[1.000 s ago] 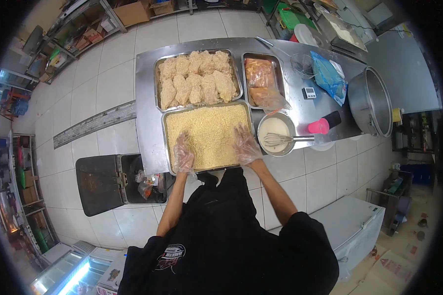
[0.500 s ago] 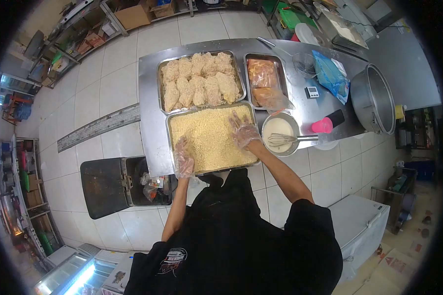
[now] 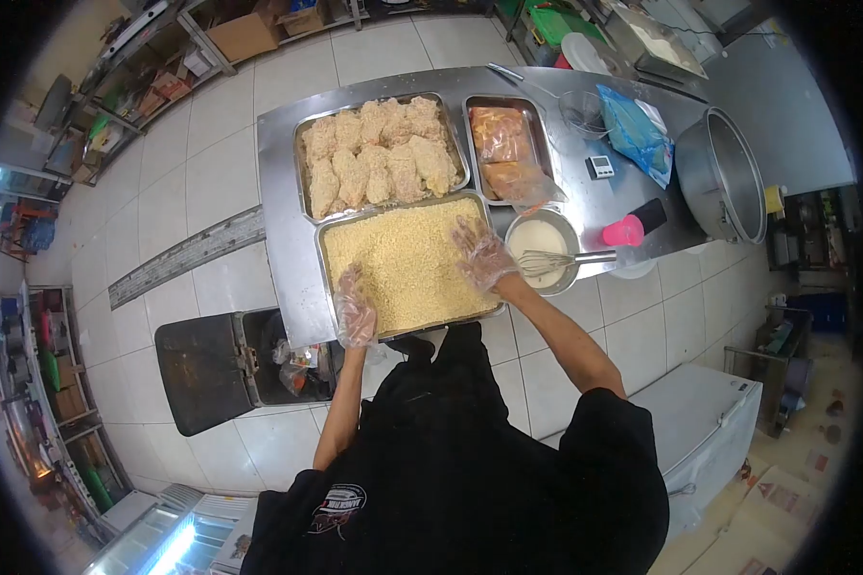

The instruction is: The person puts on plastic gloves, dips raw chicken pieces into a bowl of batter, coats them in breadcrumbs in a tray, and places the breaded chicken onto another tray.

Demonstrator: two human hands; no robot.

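My left hand (image 3: 356, 309), in a clear plastic glove, lies along the left edge of a metal tray (image 3: 322, 251) filled with pale yellow breadcrumbs (image 3: 403, 254). Its fingers are stretched out and hold nothing. At the tray's right side my right hand (image 3: 485, 259), gloved the same way, rests over the crumbs and the rim with fingers spread. Behind this tray stands another metal tray (image 3: 306, 196) of crumb-coated pieces (image 3: 382, 153), laid in two rows. Close to my right hand is a metal bowl (image 3: 571, 281) of white batter (image 3: 537, 244), with a whisk (image 3: 566, 260) lying across it.
A smaller tray (image 3: 548, 144) holds bagged orange-brown meat (image 3: 501, 136). Rightward lie a timer (image 3: 599, 168), a pink cup (image 3: 623, 231), a phone (image 3: 651, 217), a blue bag (image 3: 635, 134), a wire strainer (image 3: 582, 115) and a large pot (image 3: 722, 177). An open bin (image 3: 283, 359) stands at floor level, left.
My right hand has shifted slightly toward the crumb tray's right rim. My left hand stays at the left edge. The whole view has turned and moved a little.
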